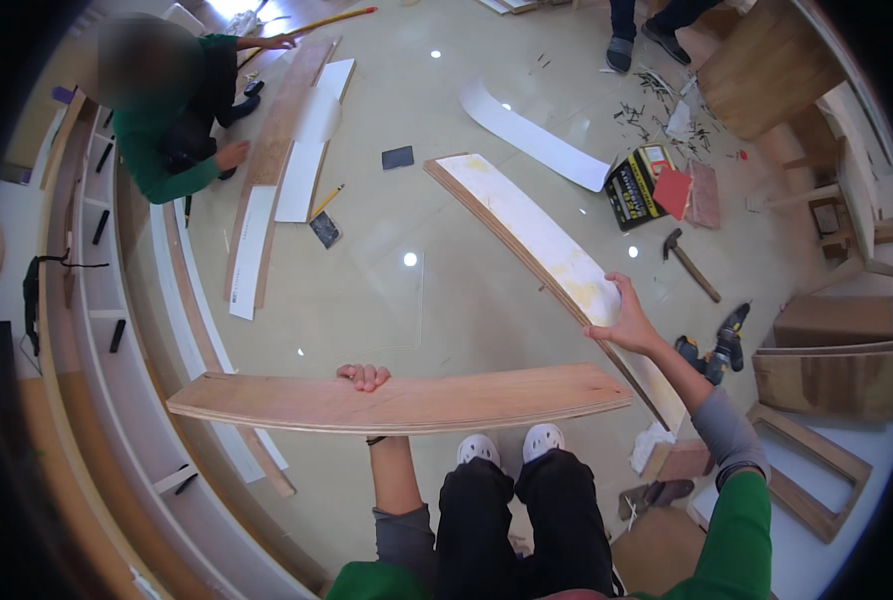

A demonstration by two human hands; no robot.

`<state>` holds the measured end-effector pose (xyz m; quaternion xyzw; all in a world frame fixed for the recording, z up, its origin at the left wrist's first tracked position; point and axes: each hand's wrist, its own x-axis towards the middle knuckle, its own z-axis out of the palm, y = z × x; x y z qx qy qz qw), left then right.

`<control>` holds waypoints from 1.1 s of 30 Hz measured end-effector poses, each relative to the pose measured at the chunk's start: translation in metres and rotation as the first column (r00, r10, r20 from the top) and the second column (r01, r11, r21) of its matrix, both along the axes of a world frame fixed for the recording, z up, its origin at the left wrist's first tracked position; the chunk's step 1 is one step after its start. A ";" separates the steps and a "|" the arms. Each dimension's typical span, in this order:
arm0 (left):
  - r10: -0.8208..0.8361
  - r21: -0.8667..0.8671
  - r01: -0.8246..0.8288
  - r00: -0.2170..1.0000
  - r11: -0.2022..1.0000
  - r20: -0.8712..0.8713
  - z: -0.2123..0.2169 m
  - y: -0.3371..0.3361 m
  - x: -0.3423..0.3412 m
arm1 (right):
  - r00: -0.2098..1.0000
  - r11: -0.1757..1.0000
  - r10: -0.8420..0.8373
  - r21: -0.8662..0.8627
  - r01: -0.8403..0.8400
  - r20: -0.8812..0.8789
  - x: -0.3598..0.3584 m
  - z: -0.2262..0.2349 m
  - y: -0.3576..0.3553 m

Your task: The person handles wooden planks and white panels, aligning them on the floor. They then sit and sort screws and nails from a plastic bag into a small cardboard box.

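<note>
My left hand (364,377) is wrapped over the far edge of a plywood board (466,398), its fingertips showing on the top face. This board lies crosswise in front of my legs, and the thumb is hidden beneath it. At the right, my right hand (628,322) grips a second, white-faced board (536,235) by its edges. That board slants from far left to near right, with yellowish smears on its white face and bare wood along its side. The two boards come close together near my right wrist.
A co-worker in green (166,130) crouches at the far left beside long boards (256,230). A hammer (691,265), a yellow-black can (634,190), a white curved strip (536,135) and cordless drills (728,345) lie at the right. A long shelf frame (116,330) runs along the left.
</note>
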<state>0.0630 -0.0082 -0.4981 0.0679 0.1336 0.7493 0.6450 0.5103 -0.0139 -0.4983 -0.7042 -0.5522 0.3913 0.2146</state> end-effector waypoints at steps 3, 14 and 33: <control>-0.062 0.055 0.058 0.996 0.997 0.060 0.068 -0.002 0.015 | 0.999 0.998 -0.013 -0.059 0.011 -0.050 0.000 0.086 -0.001; -0.256 0.071 0.250 0.962 0.966 0.092 0.383 0.021 0.041 | 0.969 0.930 -0.208 -0.281 0.239 0.136 -0.009 0.425 -0.063; -0.376 0.058 0.372 0.923 0.926 0.085 0.470 0.320 0.179 | 0.914 0.880 -0.405 -0.258 0.398 0.027 0.085 0.464 0.125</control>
